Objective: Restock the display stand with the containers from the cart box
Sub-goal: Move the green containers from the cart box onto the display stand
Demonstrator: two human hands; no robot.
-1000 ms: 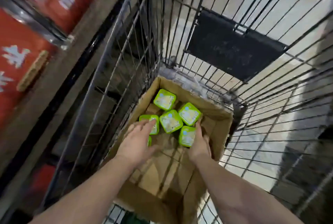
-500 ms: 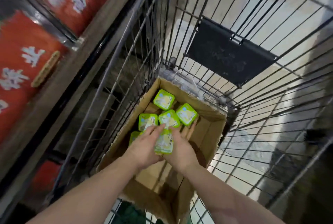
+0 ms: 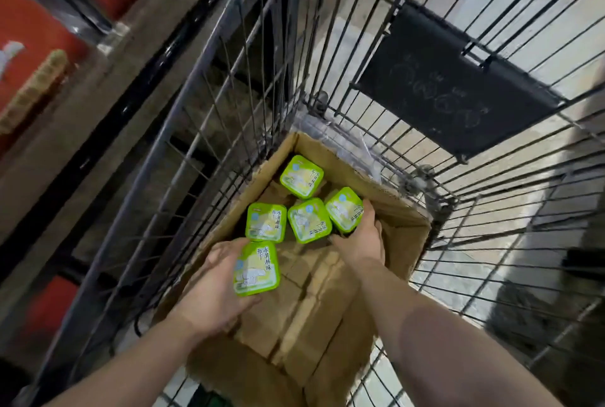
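A brown cardboard box [image 3: 402, 230] sits at the bottom of a wire cart [image 3: 209, 105]. Several green square containers with white lids lie inside it. My left hand [image 3: 216, 292] holds one green container [image 3: 256, 268] lid-up just above the box floor. My right hand [image 3: 363, 239] reaches to the box's right side, fingers curled round the rightmost container [image 3: 345, 208]. Between the hands lie a left container [image 3: 265, 222] and a middle container [image 3: 309, 220]; a far container [image 3: 301, 176] rests near the box's back wall.
The cart's wire walls rise close on all sides. A black plastic panel [image 3: 455, 82] hangs on the far wall. Left of the cart stands a shelf edge [image 3: 85, 105] with red packaging [image 3: 29, 46]. Pale floor shows through the wires on the right.
Both hands met over one container half a second ago. Now my left hand alone holds it, drawn left, while my right hand has moved right to the rightmost container.
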